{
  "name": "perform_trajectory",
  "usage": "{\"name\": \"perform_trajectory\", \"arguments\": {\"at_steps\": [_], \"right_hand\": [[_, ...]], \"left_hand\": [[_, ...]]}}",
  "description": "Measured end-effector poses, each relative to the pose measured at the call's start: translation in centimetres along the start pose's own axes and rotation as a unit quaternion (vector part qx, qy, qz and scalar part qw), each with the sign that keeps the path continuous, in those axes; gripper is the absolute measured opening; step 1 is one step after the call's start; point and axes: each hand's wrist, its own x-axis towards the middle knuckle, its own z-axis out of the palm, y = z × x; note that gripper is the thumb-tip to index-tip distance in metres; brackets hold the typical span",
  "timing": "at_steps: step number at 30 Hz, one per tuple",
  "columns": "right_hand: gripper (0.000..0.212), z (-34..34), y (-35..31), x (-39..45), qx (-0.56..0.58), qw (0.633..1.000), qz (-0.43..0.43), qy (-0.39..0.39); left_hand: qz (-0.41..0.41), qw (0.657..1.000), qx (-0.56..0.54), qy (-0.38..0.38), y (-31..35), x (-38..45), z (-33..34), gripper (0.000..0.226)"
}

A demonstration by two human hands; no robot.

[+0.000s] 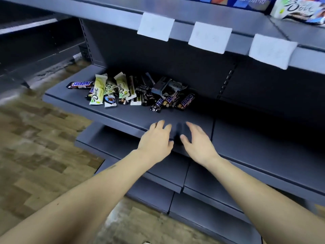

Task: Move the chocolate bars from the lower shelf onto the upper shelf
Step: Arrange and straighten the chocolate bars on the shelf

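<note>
Both hands reach forward side by side, just apart, over the front edge of the lower shelf (pixel 123 118). The left hand (pixel 156 138) has its fingers loosely bent and spread, and its grip holds nothing. The right hand (pixel 198 140) is likewise spread with relaxed fingers and an empty grip; it is slightly blurred. Whether either hand touches the shelf lip cannot be told.

Beyond the fingertips, further back on the same grey metal shelf, lies the heap of chocolate bars (pixel 133 92). On its left a brown Snickers bar (pixel 80 84) lies flat, and beside it a pale green Dove bar (pixel 98 91) leans over other wrappers. Dark wrapped bars fill the middle, and another Snickers bar (pixel 187 101) lies at the right end, near the front of the heap.

Above the heap runs the upper shelf (pixel 123 16), also grey, with three blank white price tags (pixel 210 37) hanging from its front edge. At its far right sits a white Dove pack (pixel 297 9), with a blue box (pixel 246 1) beside it.

Below the hands, more grey shelves step outward. To the left the floor (pixel 35 147) is wood-patterned in brown blocks.
</note>
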Motion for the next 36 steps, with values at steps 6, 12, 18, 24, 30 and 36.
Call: {"name": "perform_trajectory", "arguments": {"at_steps": [6,12,18,24,30,36], "right_hand": [[0.061,3.0,1.1,6.8,-0.009,0.998,0.000,0.058],[0.066,3.7,1.2,12.6,-0.070,0.995,0.031,0.065],[0.045,4.4,1.6,11.8,-0.041,0.990,0.013,0.134],[0.042,4.4,1.6,6.9,-0.027,0.979,0.052,0.197],[0.051,4.0,1.0,2.1,-0.087,0.975,0.091,0.183],[0.047,1.8,0.4,1.1,-0.051,0.983,0.052,0.168]], "left_hand": [[-0.013,0.998,-0.004,0.066,-2.1,6.9,2.8,0.070],[-0.025,0.993,0.031,0.114,-2.4,12.3,4.5,0.075],[-0.036,0.992,0.040,0.118,-2.1,11.5,5.2,0.055],[-0.015,0.996,0.048,0.071,-1.6,9.7,4.1,0.045],[-0.014,0.994,0.098,0.048,-1.0,6.8,2.7,0.035],[0.013,0.999,0.000,0.051,0.3,5.2,2.4,0.034]]}}
